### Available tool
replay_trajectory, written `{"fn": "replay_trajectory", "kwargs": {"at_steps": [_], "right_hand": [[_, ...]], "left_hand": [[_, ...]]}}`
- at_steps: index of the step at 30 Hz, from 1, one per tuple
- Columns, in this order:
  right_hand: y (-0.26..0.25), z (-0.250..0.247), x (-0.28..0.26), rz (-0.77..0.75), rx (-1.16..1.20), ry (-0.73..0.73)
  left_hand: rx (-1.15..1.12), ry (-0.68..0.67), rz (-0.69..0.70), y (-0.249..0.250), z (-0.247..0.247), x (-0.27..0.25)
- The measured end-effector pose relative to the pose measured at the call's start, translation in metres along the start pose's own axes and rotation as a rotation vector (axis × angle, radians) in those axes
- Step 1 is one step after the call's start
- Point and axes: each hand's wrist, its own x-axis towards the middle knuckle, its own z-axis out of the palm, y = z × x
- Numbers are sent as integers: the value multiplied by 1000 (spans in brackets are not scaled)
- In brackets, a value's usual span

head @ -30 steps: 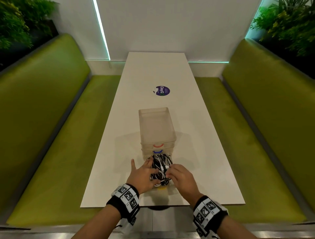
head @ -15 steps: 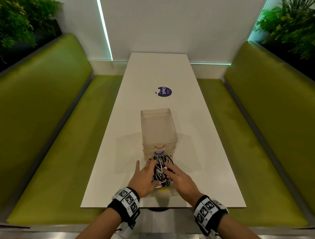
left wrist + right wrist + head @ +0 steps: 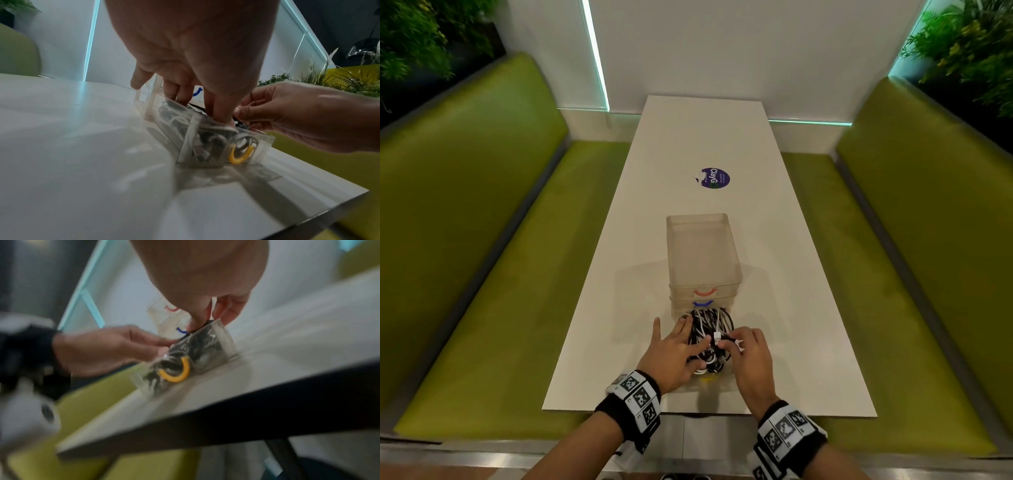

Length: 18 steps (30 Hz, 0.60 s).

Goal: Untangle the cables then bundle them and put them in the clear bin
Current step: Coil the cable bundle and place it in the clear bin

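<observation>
From the head view, your left hand lies with straight fingers on the tangle of black and white cables, which fills a low clear bin near the table edge. Your right hand pinches a white connector. Two stacked clear bins stand just behind.

From the left wrist, your fingers press the cables down.

From the right wrist, blurred, your thumb and finger are together on a cable.

Long white counter runs toward 12 o'clock, purple round sticker sitting mid-way up it. Green bench seats at 9 and 3 o'clock, leafy plants in the top corners at 11 and 1.
</observation>
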Motion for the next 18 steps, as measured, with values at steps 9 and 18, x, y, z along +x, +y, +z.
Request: {"fn": "replay_trajectory", "kwargs": {"at_steps": [9, 18], "right_hand": [[-7, -9, 14, -197, -154, -178], [-6, -12, 20, -281, -181, -176]], "left_hand": [[29, -22, 20, 0, -2, 2], [33, -5, 12, -3, 0, 0]]}}
